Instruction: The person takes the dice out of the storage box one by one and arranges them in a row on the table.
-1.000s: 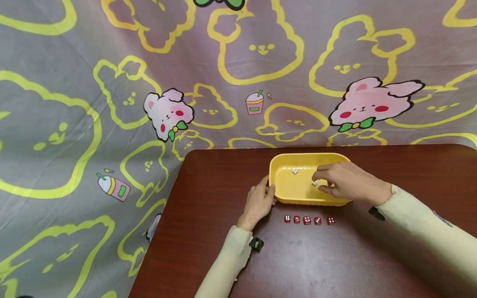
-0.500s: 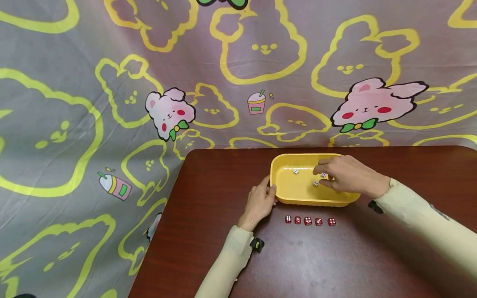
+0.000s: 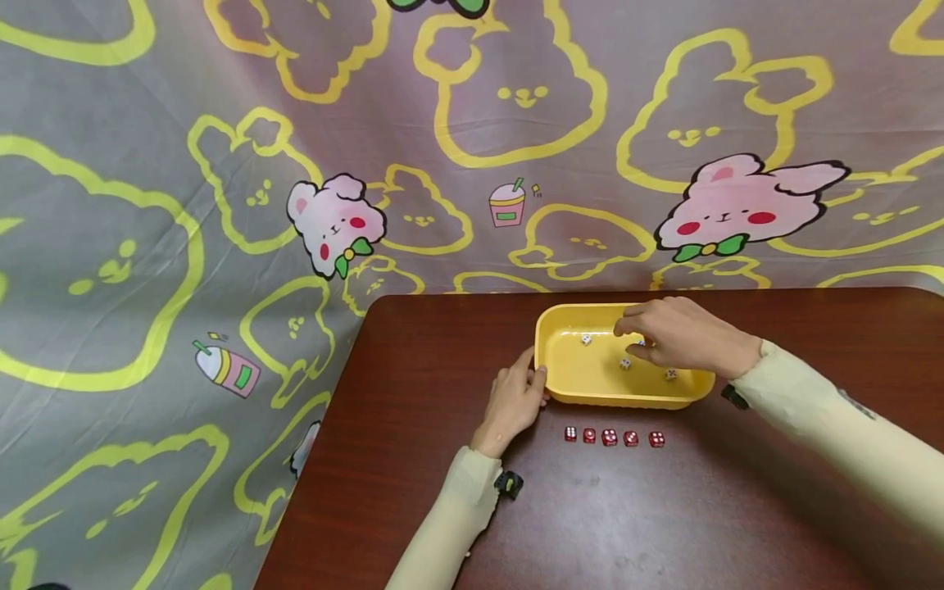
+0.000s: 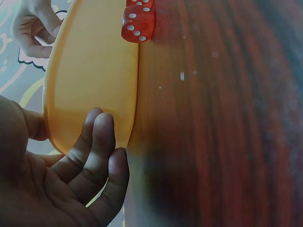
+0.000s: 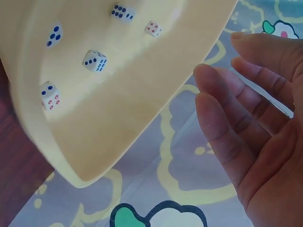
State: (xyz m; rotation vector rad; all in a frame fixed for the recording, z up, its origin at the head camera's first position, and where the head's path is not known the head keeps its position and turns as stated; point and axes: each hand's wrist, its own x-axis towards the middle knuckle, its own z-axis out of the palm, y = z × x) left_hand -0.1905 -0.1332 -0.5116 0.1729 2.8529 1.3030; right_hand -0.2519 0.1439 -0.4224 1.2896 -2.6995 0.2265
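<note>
A yellow plastic tray (image 3: pixel 615 401) stands on the table with several white dice (image 3: pixel 625 363) lying inside. My left hand (image 3: pixel 510 403) holds the tray's left end, its fingers and thumb (image 4: pixel 35 125) around the corner and rim. Over the tray's right half hovers my right hand (image 3: pixel 682 334), its fingers loosely bent with nothing between them in the right wrist view. That view shows white dice (image 5: pixel 96 61) with blue or red pips spread over the tray floor. Part of the tray's right end is hidden behind the right hand in the head view.
Several red dice (image 3: pixel 609 437) sit in a row on the brown table (image 3: pixel 583 516), just in front of the tray. A patterned grey curtain (image 3: pixel 442 123) hangs behind the table and along its left side.
My right hand has shifted slightly back and up over the tray. More white dice show beneath it, including one near the right end. The left hand stays at the tray's left end.
</note>
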